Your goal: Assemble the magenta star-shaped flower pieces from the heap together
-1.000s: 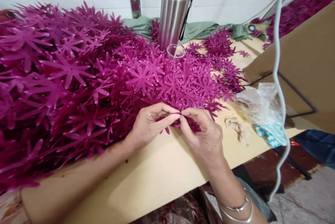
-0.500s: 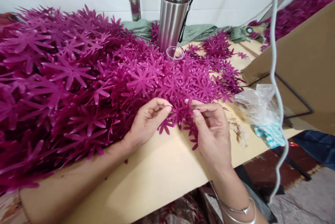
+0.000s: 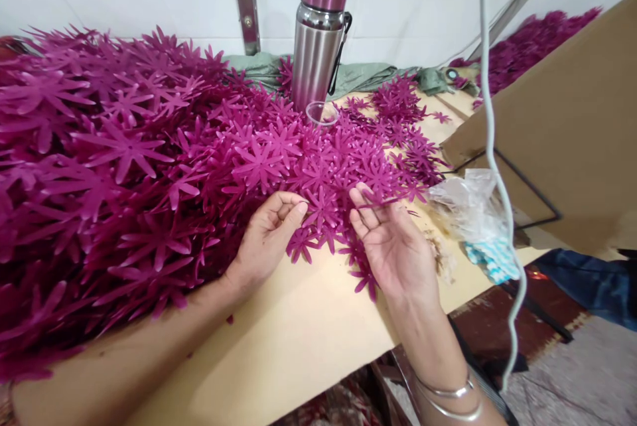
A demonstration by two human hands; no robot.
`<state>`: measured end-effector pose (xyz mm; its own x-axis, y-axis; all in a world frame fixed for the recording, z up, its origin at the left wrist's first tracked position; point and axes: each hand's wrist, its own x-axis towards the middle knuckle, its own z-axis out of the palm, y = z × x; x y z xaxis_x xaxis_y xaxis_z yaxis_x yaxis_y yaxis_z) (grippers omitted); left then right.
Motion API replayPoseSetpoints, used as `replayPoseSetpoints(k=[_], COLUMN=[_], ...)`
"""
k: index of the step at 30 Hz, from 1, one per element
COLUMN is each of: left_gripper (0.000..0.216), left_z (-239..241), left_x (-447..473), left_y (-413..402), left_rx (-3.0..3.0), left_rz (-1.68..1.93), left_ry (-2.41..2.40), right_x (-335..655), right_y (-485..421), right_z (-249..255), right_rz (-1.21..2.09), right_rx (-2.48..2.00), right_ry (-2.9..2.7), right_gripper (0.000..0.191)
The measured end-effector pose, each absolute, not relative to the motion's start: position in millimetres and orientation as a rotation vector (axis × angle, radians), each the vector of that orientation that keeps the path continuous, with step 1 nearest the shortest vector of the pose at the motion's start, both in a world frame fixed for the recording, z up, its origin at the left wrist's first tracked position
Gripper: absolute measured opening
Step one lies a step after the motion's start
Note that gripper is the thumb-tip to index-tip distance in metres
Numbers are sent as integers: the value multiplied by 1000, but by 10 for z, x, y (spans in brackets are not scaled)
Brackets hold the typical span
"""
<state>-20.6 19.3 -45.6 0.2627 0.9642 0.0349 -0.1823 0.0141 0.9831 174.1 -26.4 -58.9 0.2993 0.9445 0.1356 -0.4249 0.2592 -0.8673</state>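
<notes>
My left hand [image 3: 266, 233] is closed in a pinch, thumb against index finger, in front of the flower heap. A tiny thin tip shows at its fingertips; I cannot make out what it is. To its right, my right hand [image 3: 398, 247] is turned palm up with fingers apart. A thin magenta strip [image 3: 381, 203], perhaps a flower piece seen edge-on, crosses by its fingers and thumb; whether it is gripped is unclear. Loose star-shaped magenta plastic flowers [image 3: 321, 207] lie between and behind the hands, and several hang near the right wrist side.
A large heap of magenta flowers [image 3: 124, 147] covers the left of the pale table [image 3: 279, 333]. Behind stand a steel thermos [image 3: 318, 48] and a clear plastic ring-rimmed cup [image 3: 322, 113]. At right are a plastic bag [image 3: 470, 204], a cardboard box [image 3: 557, 127] and a hanging white cable [image 3: 490, 101].
My right hand has opened from a pinch and turned its palm up. My left hand keeps its pinch. The whole view has shifted slightly, showing more of the thermos top.
</notes>
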Motion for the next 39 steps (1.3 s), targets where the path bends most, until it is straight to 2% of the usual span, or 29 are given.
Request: replayPoseSetpoints(k=[5, 6, 9, 11, 13, 19, 25, 33, 39], left_gripper=[31, 28, 15, 14, 13, 20, 25, 23, 29], left_z=[-488, -490, -483, -472, -462, -441, -462, -421, -453], left_x=[-200, -205, -223, -232, -233, -229, -235, -216, -214], left_y=[182, 183, 182, 176, 167, 152, 134, 114, 113], left_rx=[1164, 1185, 1296, 1328, 1295, 1291, 1273, 1292, 1315], left_rz=[1129, 1146, 1175, 1158, 1133, 1120, 1106, 1130, 1048], left_ry=[824, 818, 850, 882, 890, 851, 831, 800, 763], right_x=[1726, 1717, 1677, 1647, 1619, 1559, 1559, 1541, 1493], right_y=[-290, -297, -322, -341, -352, -319, -345, -404, -426], right_z=[-485, -466, -419, -395, -381, -437, -511, -493, -414], right_rz=[1165, 1183, 1223, 1230, 1235, 1135, 1057, 1039, 1090], right_rx=[-817, -826, -865, -887, -906, -941, -1074, -1171, -1219], right_ry=[-685, -642, -607, -655, -699, -781, -893, -917, -1001], right_gripper=[42, 42, 26, 48, 59, 37, 22, 19, 28])
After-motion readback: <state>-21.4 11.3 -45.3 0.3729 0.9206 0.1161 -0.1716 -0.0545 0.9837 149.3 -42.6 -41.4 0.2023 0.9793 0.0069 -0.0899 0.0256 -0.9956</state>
